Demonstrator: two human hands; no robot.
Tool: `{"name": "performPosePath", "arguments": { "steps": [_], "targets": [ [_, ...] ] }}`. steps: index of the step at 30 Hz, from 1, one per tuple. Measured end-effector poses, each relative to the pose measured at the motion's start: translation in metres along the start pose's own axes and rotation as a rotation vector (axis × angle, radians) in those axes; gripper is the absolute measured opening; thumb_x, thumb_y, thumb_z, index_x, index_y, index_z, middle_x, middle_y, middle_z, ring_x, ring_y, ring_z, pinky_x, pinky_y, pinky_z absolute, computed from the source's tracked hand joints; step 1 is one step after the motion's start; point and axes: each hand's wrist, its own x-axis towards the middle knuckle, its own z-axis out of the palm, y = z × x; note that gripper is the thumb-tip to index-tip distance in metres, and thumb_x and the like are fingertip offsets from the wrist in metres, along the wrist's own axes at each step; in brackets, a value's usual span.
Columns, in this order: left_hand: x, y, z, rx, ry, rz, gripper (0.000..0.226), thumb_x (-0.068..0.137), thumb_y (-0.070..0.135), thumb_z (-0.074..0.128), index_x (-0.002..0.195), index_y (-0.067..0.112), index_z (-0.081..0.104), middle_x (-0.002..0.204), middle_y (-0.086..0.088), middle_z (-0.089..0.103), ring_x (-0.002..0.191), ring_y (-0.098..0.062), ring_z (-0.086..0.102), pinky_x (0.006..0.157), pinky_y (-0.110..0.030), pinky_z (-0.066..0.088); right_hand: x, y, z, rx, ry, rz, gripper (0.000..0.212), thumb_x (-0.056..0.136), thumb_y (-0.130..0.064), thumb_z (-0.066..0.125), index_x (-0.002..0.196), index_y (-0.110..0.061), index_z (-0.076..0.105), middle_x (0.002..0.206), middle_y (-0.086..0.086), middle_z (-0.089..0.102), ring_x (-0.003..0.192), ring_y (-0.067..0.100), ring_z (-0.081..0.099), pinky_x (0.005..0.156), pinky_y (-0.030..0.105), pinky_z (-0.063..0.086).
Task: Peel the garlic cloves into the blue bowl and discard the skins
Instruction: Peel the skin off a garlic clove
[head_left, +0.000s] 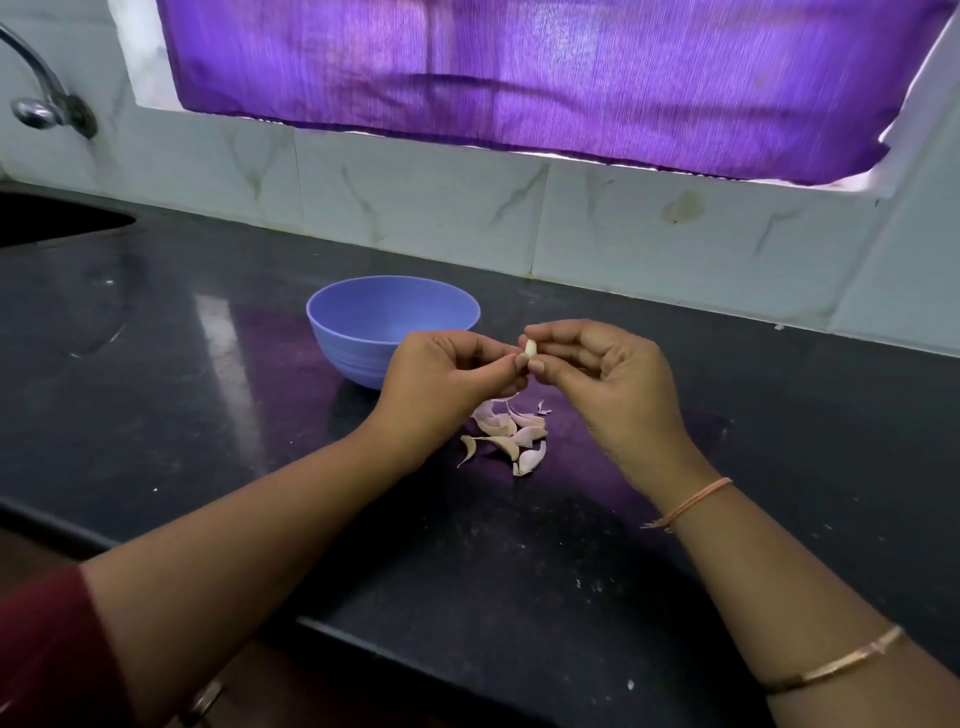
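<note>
Both hands meet above the dark counter, just right of the blue bowl. My left hand and my right hand pinch one small pale garlic clove between their fingertips. The bowl stands upright behind my left hand; its visible inside shows no cloves. Beneath the hands, on the counter, lies a small heap of pinkish garlic cloves and loose skins, several pieces in all.
The black stone counter runs to a front edge near me. A sink opening and a metal tap sit at the far left. White tiled wall and a purple curtain close the back.
</note>
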Motion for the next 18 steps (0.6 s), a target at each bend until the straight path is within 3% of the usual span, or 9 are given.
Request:
{"name": "performPosePath", "arguments": {
  "steps": [9,14,18],
  "targets": [
    [0.0001,-0.0003,-0.0009,0.08,0.002,0.019,0.005,0.081,0.008,0.068,0.079,0.01,0.072,0.076,-0.008,0.073,0.074,-0.022,0.071,0.076,-0.035,0.058,0.0005,0.0015,-0.0006,0.03,-0.024,0.037,0.026,0.078,0.004,0.067,0.095,-0.016,0.069,0.093,0.002,0.072,0.089,0.009,0.069,0.085,0.026,0.055],
    [0.0005,0.0006,-0.0011,0.101,0.017,0.015,0.004,0.081,0.011,0.069,0.079,0.009,0.072,0.074,-0.008,0.073,0.074,-0.022,0.071,0.075,-0.037,0.058,0.001,0.0027,-0.0007,0.088,-0.049,0.073,0.026,0.08,0.005,0.065,0.098,-0.013,0.069,0.095,0.009,0.072,0.089,0.015,0.07,0.084,0.03,0.055],
    [0.0009,-0.0005,-0.0008,0.119,0.036,0.011,0.005,0.081,0.013,0.069,0.077,0.01,0.071,0.072,-0.004,0.073,0.071,-0.02,0.071,0.072,-0.035,0.058,0.0,0.0012,0.0,0.157,-0.072,0.072,0.024,0.08,0.006,0.064,0.093,-0.014,0.069,0.091,0.009,0.072,0.083,0.015,0.07,0.078,0.025,0.056]
  ]
}}
